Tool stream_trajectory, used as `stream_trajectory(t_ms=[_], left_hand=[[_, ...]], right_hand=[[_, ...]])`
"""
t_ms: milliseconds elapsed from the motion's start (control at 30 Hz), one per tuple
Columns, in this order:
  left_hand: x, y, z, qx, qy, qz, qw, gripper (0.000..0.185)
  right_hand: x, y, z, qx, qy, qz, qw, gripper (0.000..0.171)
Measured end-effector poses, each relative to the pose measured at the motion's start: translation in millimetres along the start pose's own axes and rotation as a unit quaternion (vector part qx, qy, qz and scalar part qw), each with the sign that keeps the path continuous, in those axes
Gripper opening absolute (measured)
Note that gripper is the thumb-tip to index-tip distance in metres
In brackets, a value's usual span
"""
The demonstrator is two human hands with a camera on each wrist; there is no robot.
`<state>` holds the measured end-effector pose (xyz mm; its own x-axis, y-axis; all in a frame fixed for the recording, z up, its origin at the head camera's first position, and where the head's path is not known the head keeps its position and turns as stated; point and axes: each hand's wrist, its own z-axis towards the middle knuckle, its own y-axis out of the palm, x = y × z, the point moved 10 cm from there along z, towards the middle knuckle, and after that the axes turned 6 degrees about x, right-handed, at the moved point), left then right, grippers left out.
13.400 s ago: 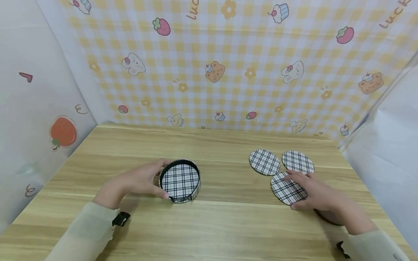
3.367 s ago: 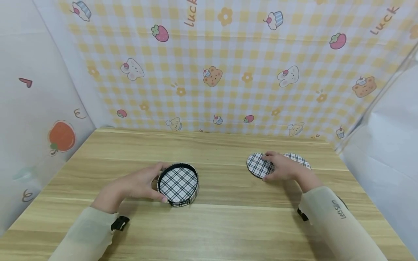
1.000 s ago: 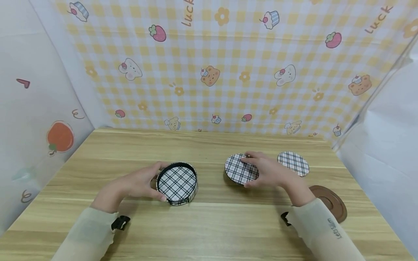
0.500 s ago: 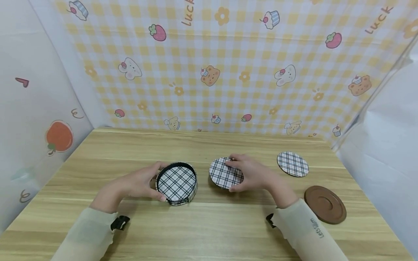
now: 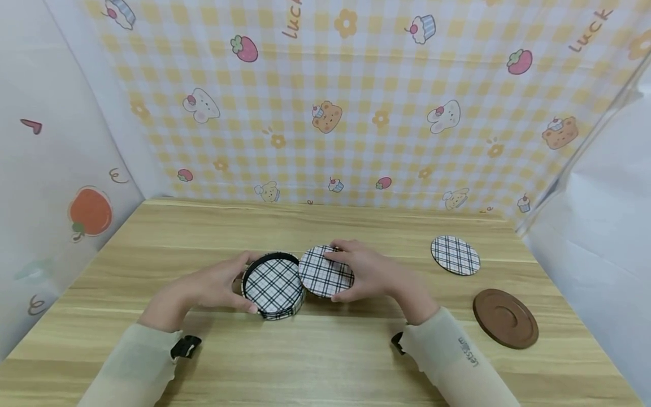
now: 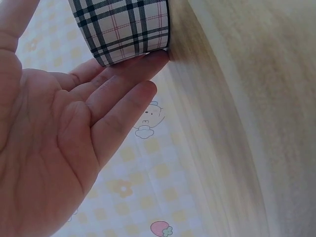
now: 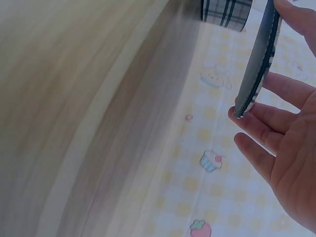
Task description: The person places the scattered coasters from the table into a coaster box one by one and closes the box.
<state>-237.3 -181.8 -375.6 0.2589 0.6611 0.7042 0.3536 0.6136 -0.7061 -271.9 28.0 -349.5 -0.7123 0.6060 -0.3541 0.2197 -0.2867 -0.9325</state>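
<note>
My left hand (image 5: pixel 213 285) holds a round plaid coaster holder (image 5: pixel 297 306) on the table, thumb at its front and fingers behind. A black-and-white plaid coaster (image 5: pixel 273 287) lies inside it. Its outer wall (image 6: pixel 128 29) rests against the fingers in the left wrist view. My right hand (image 5: pixel 368 271) pinches another plaid coaster (image 5: pixel 319 274) by its right side, raised off the table beside the holder's right rim. From the right wrist, this coaster (image 7: pixel 258 64) appears edge-on, with a grey underside. In the head view I cannot tell whether it touches the rim.
One more plaid coaster (image 5: pixel 455 255) lies flat at the back right. In front of it is a brown disc (image 5: pixel 506 318) with a raised ring. A checked cloth (image 5: pixel 376 152) hangs behind the wooden table (image 5: pixel 325 356), and white sheets flank both sides.
Of the three loose coasters on the right, one remains there. My right hand has carried its coaster leftward to the holder, uncovering the brown disc. My left hand stays on the holder.
</note>
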Motion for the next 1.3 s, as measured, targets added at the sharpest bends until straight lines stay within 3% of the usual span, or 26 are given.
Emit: stream_trajectory(t_ms=[267, 800, 1300], left_hand=[[3.0, -2.2, -0.2, 0.002, 0.002, 0.003, 1.0, 0.098], [3.7, -1.6, -0.6, 0.0, 0.019, -0.015, 0.9997, 0.098], [6.1, -0.2, 0.5, -0.003, 0.025, -0.01, 0.9996, 0.096]], right_hand=[[-22, 2, 16, 0.013, -0.029, 0.007, 0.999, 0.087], [-60, 28, 46, -0.021, -0.061, -0.004, 0.998, 0.085], [-69, 41, 59, -0.033, -0.074, -0.029, 0.996, 0.083]])
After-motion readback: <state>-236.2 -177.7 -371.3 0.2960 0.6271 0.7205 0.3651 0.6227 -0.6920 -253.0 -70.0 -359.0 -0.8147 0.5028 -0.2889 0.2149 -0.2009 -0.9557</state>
